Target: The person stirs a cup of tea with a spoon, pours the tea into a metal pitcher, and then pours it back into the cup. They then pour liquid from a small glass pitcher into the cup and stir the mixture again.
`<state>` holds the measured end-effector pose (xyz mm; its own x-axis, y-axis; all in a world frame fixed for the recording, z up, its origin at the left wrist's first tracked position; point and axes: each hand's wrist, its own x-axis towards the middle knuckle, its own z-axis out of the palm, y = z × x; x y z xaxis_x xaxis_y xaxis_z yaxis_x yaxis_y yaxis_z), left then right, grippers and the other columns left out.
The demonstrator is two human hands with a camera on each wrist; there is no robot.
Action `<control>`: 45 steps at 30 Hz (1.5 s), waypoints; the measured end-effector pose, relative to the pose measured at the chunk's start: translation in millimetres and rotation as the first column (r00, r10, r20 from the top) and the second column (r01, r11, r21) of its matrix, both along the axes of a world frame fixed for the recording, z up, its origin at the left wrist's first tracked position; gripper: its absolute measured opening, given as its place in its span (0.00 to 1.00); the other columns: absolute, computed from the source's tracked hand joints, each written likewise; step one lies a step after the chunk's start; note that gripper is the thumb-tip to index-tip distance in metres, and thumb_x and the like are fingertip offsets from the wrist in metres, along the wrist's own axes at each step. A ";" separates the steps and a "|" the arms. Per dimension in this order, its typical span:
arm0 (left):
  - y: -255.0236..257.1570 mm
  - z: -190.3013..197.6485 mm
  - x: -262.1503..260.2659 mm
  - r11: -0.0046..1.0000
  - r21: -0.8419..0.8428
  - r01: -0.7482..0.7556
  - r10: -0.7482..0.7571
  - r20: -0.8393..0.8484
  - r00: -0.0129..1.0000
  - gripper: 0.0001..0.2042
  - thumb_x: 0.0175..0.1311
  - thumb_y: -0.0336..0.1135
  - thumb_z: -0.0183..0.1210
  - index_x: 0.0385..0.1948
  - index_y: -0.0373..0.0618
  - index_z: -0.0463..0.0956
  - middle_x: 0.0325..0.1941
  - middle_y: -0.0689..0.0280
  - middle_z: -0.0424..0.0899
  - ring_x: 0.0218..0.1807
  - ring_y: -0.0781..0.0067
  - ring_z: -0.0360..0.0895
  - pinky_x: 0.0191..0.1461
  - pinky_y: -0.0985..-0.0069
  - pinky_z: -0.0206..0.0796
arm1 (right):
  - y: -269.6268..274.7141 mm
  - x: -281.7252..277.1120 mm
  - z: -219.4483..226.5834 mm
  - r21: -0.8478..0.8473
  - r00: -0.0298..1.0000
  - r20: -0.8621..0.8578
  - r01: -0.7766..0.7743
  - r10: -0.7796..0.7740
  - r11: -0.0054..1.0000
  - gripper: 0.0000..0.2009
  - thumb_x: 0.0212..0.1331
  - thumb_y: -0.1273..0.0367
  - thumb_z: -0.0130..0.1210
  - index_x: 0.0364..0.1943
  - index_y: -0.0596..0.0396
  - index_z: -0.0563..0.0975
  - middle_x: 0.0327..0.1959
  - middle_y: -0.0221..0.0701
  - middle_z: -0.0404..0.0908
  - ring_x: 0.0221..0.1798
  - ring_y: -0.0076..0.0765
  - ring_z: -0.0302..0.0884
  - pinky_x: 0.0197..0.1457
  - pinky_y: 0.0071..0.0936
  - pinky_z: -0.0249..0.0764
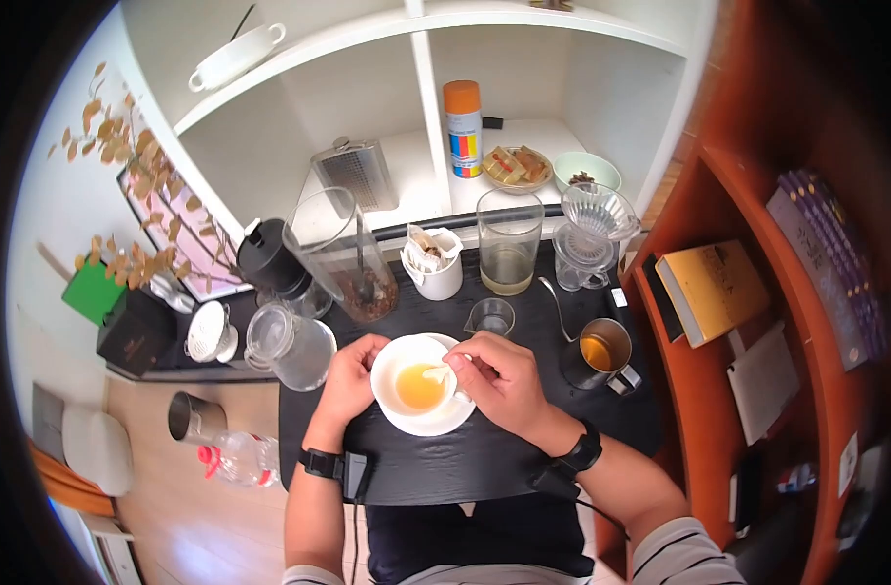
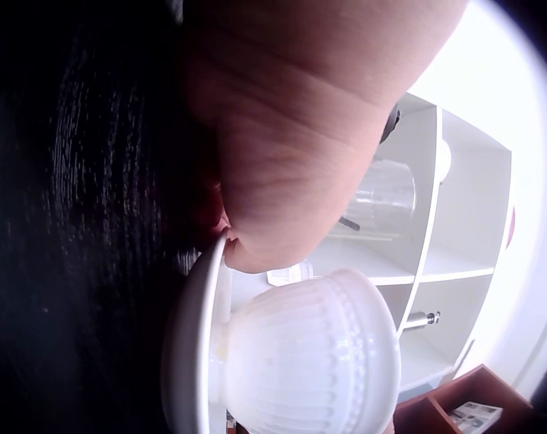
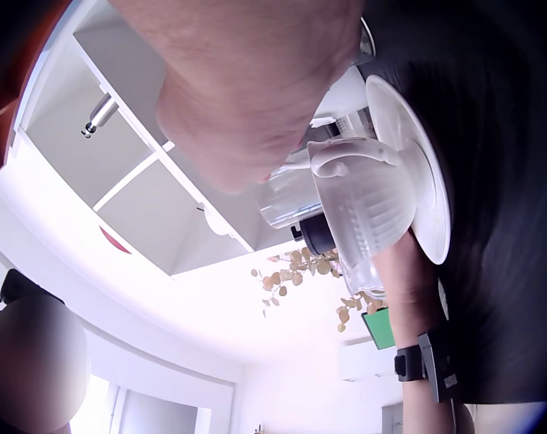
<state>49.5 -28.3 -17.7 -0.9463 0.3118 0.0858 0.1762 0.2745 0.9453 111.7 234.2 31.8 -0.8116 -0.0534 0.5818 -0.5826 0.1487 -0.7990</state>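
On the black table, a white ribbed cup (image 2: pixel 300 353) of yellow liquid (image 1: pixel 421 389) stands on a white saucer (image 1: pixel 434 427). My left hand (image 1: pixel 346 382) pinches the saucer's left rim between thumb and fingers; the fingertips below are mostly hidden. From the right, my right hand (image 1: pixel 509 382) pinches a white spoon (image 1: pixel 435 372) whose lower end dips into the liquid. The cup's handle (image 3: pixel 345 155) faces the right hand. Just behind the cup sits a small glass beaker (image 1: pixel 491 318).
Around the cup are a glass jug (image 1: pixel 294 346), a tall glass cylinder (image 1: pixel 353 263), a white mug with a drip bag (image 1: pixel 436 275), a glass tumbler (image 1: pixel 510 244), a glass dripper (image 1: pixel 590 234) and a metal cup of amber liquid (image 1: pixel 603 351). A wooden shelf (image 1: pixel 694 390) borders the right.
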 end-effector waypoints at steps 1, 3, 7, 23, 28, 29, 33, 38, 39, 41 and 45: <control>-1.2 -2.4 -0.9 1.000 -0.017 0.001 -0.002 -0.025 1.000 0.09 0.66 0.25 0.69 0.46 0.39 0.84 0.34 0.75 0.87 0.34 0.91 0.76 0.39 0.84 0.70 | 0.3 -0.5 -1.2 0.023 1.000 0.005 -0.021 0.021 1.000 0.05 0.73 0.72 0.63 0.42 0.60 0.86 0.30 0.29 0.82 0.26 0.20 0.72 0.30 0.22 0.66; -1.0 -2.2 -0.9 1.000 -0.012 -0.015 0.014 -0.032 0.999 0.09 0.67 0.26 0.69 0.46 0.39 0.85 0.33 0.75 0.87 0.33 0.91 0.76 0.38 0.84 0.70 | 0.7 -1.6 -4.2 0.009 1.000 0.000 -0.028 0.028 1.000 0.05 0.73 0.72 0.63 0.42 0.59 0.86 0.30 0.28 0.82 0.26 0.17 0.71 0.30 0.20 0.65; -1.1 0.8 1.5 0.998 -0.049 -0.035 0.032 -0.061 0.998 0.09 0.65 0.27 0.69 0.45 0.40 0.85 0.31 0.76 0.86 0.31 0.91 0.74 0.36 0.83 0.70 | -1.2 -1.3 -6.0 0.050 0.999 0.031 -0.041 0.039 0.998 0.05 0.73 0.72 0.63 0.41 0.60 0.85 0.29 0.30 0.81 0.26 0.20 0.74 0.29 0.22 0.67; -3.3 -0.9 -1.6 0.995 -0.090 -0.032 0.023 -0.104 0.994 0.07 0.67 0.28 0.66 0.43 0.39 0.85 0.29 0.70 0.86 0.30 0.83 0.79 0.36 0.79 0.71 | -2.8 -3.7 -21.5 0.024 0.997 0.069 0.035 -0.037 0.999 0.05 0.74 0.72 0.62 0.43 0.60 0.85 0.29 0.25 0.80 0.27 0.16 0.69 0.31 0.19 0.65; -3.5 0.7 -0.8 0.996 -0.072 -0.046 0.036 -0.131 0.991 0.07 0.65 0.27 0.63 0.42 0.40 0.85 0.25 0.68 0.84 0.26 0.78 0.77 0.34 0.74 0.70 | -0.7 -3.0 -22.0 0.101 0.999 0.022 0.025 -0.027 0.995 0.09 0.79 0.69 0.58 0.44 0.61 0.84 0.27 0.23 0.80 0.28 0.12 0.73 0.32 0.15 0.67; -3.7 0.8 -0.6 0.993 -0.107 -0.040 0.029 -0.109 0.994 0.06 0.67 0.27 0.65 0.43 0.39 0.85 0.28 0.70 0.86 0.30 0.82 0.79 0.36 0.78 0.72 | -0.3 -1.9 -22.2 0.102 0.999 0.020 0.023 -0.026 0.995 0.09 0.79 0.69 0.58 0.44 0.61 0.84 0.27 0.23 0.80 0.28 0.12 0.73 0.32 0.15 0.67; -4.3 0.2 -1.5 0.993 -0.112 -0.024 0.014 -0.088 0.996 0.06 0.69 0.27 0.67 0.44 0.38 0.84 0.31 0.72 0.87 0.33 0.87 0.80 0.38 0.81 0.73 | -1.9 -1.8 -21.3 0.093 0.999 0.047 0.021 -0.025 0.995 0.08 0.78 0.70 0.59 0.44 0.62 0.84 0.28 0.23 0.81 0.29 0.12 0.74 0.32 0.15 0.67; -2.3 -1.0 -0.5 0.996 -0.070 -0.050 0.042 -0.113 0.993 0.06 0.66 0.28 0.63 0.41 0.40 0.85 0.25 0.67 0.85 0.27 0.77 0.78 0.36 0.74 0.72 | -4.8 -1.6 -23.5 0.050 0.999 0.044 0.029 -0.031 0.998 0.05 0.73 0.72 0.63 0.42 0.60 0.85 0.28 0.24 0.80 0.26 0.13 0.66 0.30 0.18 0.63; -2.5 -1.7 -0.8 0.997 -0.062 -0.046 0.039 -0.110 0.993 0.06 0.66 0.28 0.64 0.41 0.40 0.85 0.25 0.67 0.85 0.27 0.77 0.78 0.36 0.74 0.72 | -5.2 -1.4 -23.5 0.053 0.999 0.040 0.031 -0.033 0.998 0.05 0.73 0.72 0.63 0.42 0.60 0.85 0.28 0.24 0.80 0.26 0.14 0.66 0.30 0.19 0.63; -2.2 -1.8 -0.2 0.996 -0.070 -0.049 0.040 -0.118 0.992 0.06 0.66 0.28 0.64 0.41 0.40 0.85 0.25 0.66 0.85 0.27 0.76 0.79 0.36 0.74 0.72 | -5.1 -1.8 -23.9 0.060 0.999 0.033 0.028 -0.030 0.998 0.05 0.73 0.72 0.63 0.42 0.60 0.85 0.27 0.24 0.79 0.25 0.14 0.66 0.29 0.19 0.63; -2.1 3.9 1.9 0.996 -0.077 -0.046 0.036 -0.124 0.992 0.06 0.66 0.29 0.64 0.42 0.40 0.85 0.25 0.66 0.85 0.27 0.73 0.80 0.36 0.72 0.73 | -2.6 1.0 -22.2 0.132 0.999 -0.012 0.036 -0.034 0.991 0.05 0.74 0.73 0.62 0.43 0.62 0.85 0.29 0.25 0.80 0.27 0.15 0.69 0.31 0.17 0.65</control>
